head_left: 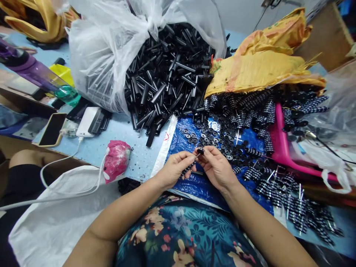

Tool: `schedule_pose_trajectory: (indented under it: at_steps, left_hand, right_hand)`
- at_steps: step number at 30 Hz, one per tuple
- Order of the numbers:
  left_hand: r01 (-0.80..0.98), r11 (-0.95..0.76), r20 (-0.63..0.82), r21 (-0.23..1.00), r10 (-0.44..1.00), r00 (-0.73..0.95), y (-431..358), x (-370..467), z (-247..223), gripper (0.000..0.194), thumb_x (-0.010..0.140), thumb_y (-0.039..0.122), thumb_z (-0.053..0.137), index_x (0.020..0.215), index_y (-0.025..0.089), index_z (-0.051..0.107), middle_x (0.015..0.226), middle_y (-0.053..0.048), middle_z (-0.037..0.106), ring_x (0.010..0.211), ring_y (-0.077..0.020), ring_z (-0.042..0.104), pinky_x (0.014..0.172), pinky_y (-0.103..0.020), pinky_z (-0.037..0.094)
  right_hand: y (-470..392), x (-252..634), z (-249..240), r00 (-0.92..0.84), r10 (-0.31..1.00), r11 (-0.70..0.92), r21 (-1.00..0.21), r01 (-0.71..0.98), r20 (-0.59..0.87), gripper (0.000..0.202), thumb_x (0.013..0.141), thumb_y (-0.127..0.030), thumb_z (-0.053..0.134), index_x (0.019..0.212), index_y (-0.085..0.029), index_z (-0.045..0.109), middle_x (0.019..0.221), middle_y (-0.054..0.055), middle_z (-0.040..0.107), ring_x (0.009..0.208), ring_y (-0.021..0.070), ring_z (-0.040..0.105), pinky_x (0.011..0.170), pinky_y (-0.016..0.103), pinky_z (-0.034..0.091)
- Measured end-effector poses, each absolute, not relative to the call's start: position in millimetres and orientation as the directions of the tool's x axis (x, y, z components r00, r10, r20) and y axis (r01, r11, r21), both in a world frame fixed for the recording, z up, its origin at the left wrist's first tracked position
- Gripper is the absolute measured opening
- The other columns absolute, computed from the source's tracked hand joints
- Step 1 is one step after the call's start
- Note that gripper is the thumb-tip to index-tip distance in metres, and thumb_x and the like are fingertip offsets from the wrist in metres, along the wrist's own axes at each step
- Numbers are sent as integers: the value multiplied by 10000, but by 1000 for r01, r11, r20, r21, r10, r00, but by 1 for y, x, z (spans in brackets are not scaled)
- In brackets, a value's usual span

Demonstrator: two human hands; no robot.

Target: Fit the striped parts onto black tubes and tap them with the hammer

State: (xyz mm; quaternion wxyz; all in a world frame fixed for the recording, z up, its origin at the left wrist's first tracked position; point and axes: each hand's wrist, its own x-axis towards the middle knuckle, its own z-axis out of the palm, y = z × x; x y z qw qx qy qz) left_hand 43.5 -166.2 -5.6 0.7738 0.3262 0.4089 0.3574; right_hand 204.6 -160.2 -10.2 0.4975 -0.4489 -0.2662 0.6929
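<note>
Left hand (pixel 174 168): fingers curled round one checked rod (pixel 188 171), black with white marks, thumb and forefinger pinched near its upper end.
Metal pin (pixel 197 156): thin, running up from the left hand's pinch towards the right hand's fingertips.
Right hand (pixel 219 167): thumb and fingers drawn narrow on a small black cap (pixel 200 151), just beside the left hand; whether pin and cap touch — cannot tell.
Blue sheet (pixel 205 191): spread beneath both hands.
Black discs (pixel 216 140): many, loose on the sheet, just beyond the right hand.
Heap of checked rods (pixel 294 198): to the right of the right hand, several with bare pins showing.
Yellow sack (pixel 250 70): beyond the right hand and to its right, more checked rods at its mouth.
Pink basket (pixel 278 155): right of the right hand, beside those rods.
Clear plastic bag (pixel 97 66): beyond the left hand, knotted, black tubes (pixel 172 79) spilling out.
Pink bundle (pixel 116 159): left of the left hand — wrapped, on the light blue tabletop (pixel 141 157).
Phone (pixel 52 129): farther left of the left hand, screen dark.
</note>
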Motion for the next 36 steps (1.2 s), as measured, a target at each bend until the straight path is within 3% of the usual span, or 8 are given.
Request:
schedule_pose_trajectory:
  at_steps: [7, 13, 17, 21, 25, 28, 31, 36]
  left_hand:
    - [-273, 543, -427, 794, 818, 386, -172, 46, -8, 440, 799, 549, 720, 923, 140, 615, 687, 1, 650, 447, -53, 512, 397, -172, 289]
    - [-379, 482, -395, 790, 873, 287, -171, 41, -10, 529, 820, 500, 730, 1214, 191, 559, 687, 30, 645, 436, -58, 508, 401, -165, 301]
    - [-453, 463, -415, 762, 886, 207, -163, 35, -8, 481, 816, 512, 728, 1125, 159, 622, 689, 11, 641, 441, -57, 509, 408, -170, 314]
    - [-487, 497, -460, 718, 864, 204, -162, 31, -7, 479, 782, 485, 765, 1102, 159, 622, 675, 15, 638, 431, -62, 501, 403, -170, 309]
    - [-468, 500, -465, 729, 863, 198, -167, 26, -9, 479, 786, 498, 757, 1085, 147, 628, 683, 9, 645, 434, -59, 502, 407, -168, 302]
    - [-445, 531, -472, 722, 847, 245, -168, 29, -9, 444, 785, 529, 748, 947, 135, 622, 684, 1, 647, 437, -54, 504, 414, -171, 312]
    - [-393, 556, -456, 732, 829, 324, -169, 38, -8, 435, 791, 538, 739, 893, 136, 609, 685, -1, 652, 444, -51, 508, 427, -172, 327]
    - [-335, 546, -433, 768, 828, 355, -171, 49, -8, 440, 792, 558, 727, 864, 142, 603, 677, 7, 645, 442, -46, 498, 421, -169, 311]
  right_hand:
    - [-167, 212, -21, -170, 958, -278, -888, -367, -229, 246, 817, -426, 795, 1000, -289, 705, 1034, 7, 747, 942, 166, 706, 887, 341, 594]
    - [-157, 227, -26, -183, 981, 82, -990, 111, 61, 359, 893, -428, 701, 1213, -273, 646, 1116, 48, 729, 1005, 209, 699, 922, 396, 568]
    - [-119, 232, -28, -237, 925, 375, -602, 705, 298, 168, 945, -325, 610, 1042, -209, 682, 1089, 103, 721, 1033, 276, 652, 956, 456, 484]
    - [-94, 229, -32, -418, 891, 453, -316, 833, 176, 157, 949, -231, 547, 979, -181, 693, 958, 125, 714, 958, 299, 626, 870, 445, 459]
    - [-106, 227, -30, -282, 929, 365, -706, 607, 238, 237, 975, -305, 537, 1146, -236, 686, 1110, 92, 701, 1032, 255, 635, 950, 434, 468]
    - [-129, 219, -26, -136, 990, -24, -997, 77, -34, 214, 942, -427, 616, 1079, -278, 685, 1011, 31, 724, 924, 206, 682, 903, 397, 528]
    - [-150, 206, -23, -140, 946, -321, -900, -295, -291, 268, 863, -503, 711, 1001, -275, 687, 918, 8, 742, 851, 190, 696, 870, 381, 556]
    - [-167, 202, -22, -140, 921, -387, -821, -419, -363, 328, 801, -502, 781, 1034, -278, 725, 978, 21, 761, 896, 190, 704, 891, 369, 564]
